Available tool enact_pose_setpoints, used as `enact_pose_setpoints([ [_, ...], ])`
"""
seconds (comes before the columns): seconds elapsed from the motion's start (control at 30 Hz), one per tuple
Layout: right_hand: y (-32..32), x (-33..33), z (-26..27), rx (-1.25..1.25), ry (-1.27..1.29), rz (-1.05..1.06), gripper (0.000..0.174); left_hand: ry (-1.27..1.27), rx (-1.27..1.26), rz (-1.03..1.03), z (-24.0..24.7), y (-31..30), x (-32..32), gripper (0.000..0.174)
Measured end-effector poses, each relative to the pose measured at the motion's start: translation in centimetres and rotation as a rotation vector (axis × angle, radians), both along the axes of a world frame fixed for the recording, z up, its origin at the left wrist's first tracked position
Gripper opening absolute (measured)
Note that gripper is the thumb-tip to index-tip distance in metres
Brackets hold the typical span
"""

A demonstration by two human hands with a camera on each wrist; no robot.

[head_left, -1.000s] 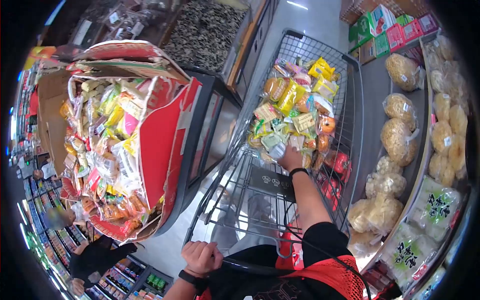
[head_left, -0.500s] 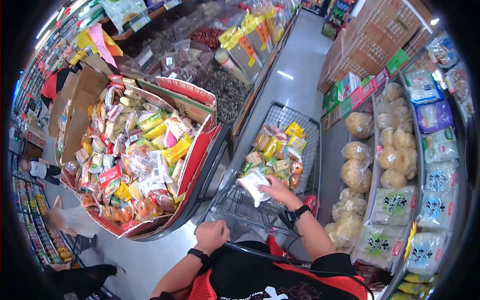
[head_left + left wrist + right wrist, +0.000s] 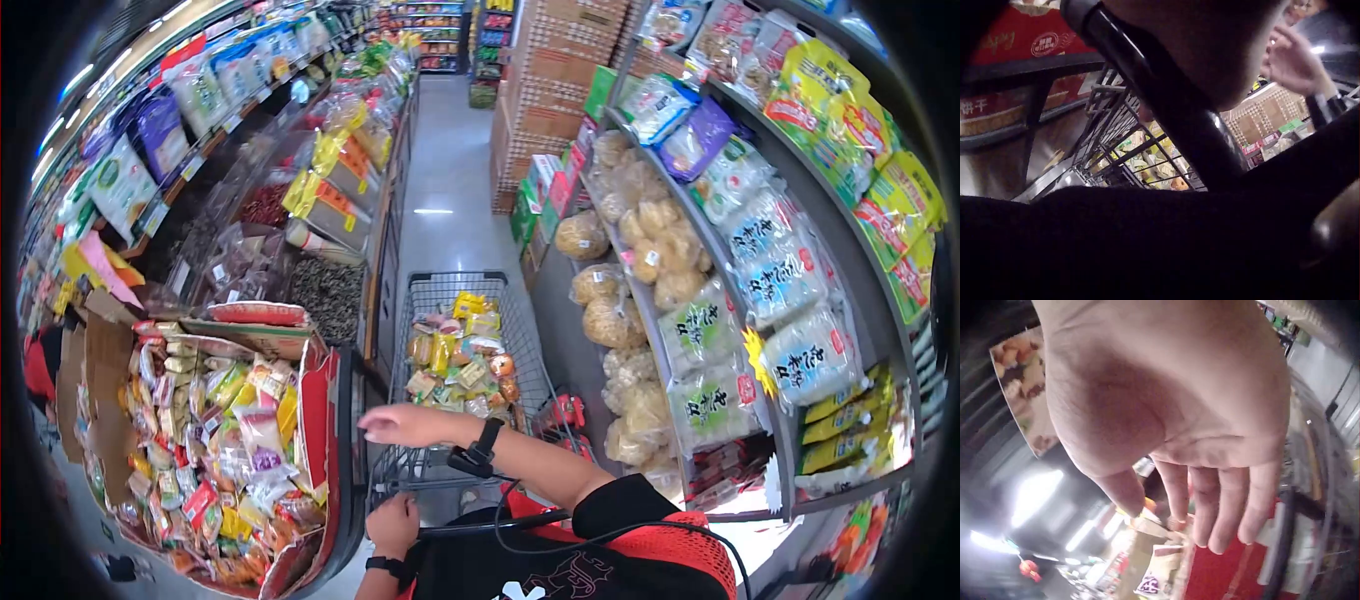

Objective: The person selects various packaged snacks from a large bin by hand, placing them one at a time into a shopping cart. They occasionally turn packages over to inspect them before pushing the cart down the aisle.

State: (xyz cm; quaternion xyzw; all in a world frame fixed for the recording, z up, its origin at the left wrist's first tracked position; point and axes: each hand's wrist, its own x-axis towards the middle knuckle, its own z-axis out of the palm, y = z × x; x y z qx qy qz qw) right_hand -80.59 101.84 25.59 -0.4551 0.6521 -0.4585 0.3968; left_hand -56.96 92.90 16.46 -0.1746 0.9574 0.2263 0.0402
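Note:
My right hand (image 3: 410, 425) reaches left, level with the red side of a cardboard bin (image 3: 318, 420), its fingers loosely bent and holding nothing. In the right wrist view the palm and fingers (image 3: 1232, 506) hang above that bin's red wall. A white packet with purple print (image 3: 264, 440) shows over the heap of wrapped snacks (image 3: 175, 400) in the bin. Down by the body, my left hand (image 3: 393, 522) grips the black handle (image 3: 1166, 94) of a wire shopping cart (image 3: 535, 370). Small wrapped snacks (image 3: 455, 355) lie heaped in the cart's far part.
Shelves on the right carry bagged round noodles (image 3: 610, 320) and white packets (image 3: 700, 325). Tall stacked cartons (image 3: 545, 110) stand ahead beside the aisle floor (image 3: 435, 170). Bulk bins of dried goods (image 3: 330, 295) line the left. A cable (image 3: 510, 530) trails from my right wrist.
My right hand left the cart with a white packet, swung left, and is now empty. A white packet now shows at the bin. The view tilted up along the aisle.

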Motion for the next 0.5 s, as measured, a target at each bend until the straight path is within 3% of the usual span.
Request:
enact_pose_setpoints([
  [0.13, 8.4, -2.1, -15.1, 0.306, 0.245, -0.164, 0.037, 0.025, -0.009, -0.005, 0.3, 0.1, 0.0, 0.018],
  [0.17, 11.1, -3.6, -20.5, 0.467, 0.227, -0.145, 0.047, 0.029, -0.017, -0.005, 0.1, 0.2, 0.0, 0.018],
  [0.2, 14.0, -3.7, -19.6, 0.492, 0.217, -0.207, 0.048, 0.032, -0.027, -0.003, -0.2, 0.2, 0.1, 0.017],
  [0.27, 19.7, -6.4, -30.6, 0.677, 0.41, -0.116, 0.045, 0.036, -0.031, 0.002, -0.6, 0.0, 0.3, 0.017],
  [0.33, 23.0, -6.5, -29.1, 0.733, 0.175, -0.374, 0.039, 0.034, -0.027, 0.018, -0.8, 0.0, 0.1, 0.017],
  [0.43, 24.8, -7.5, -28.7, 0.842, 0.035, -0.485, 0.034, 0.015, 0.02, 0.04, -0.9, 0.2, 0.4, 0.017],
  [0.5, 25.0, -8.4, -31.8, 0.778, 0.162, -0.548, 0.031, 0.023, -0.012, 0.035, -0.6, 0.7, 0.1, 0.018],
])
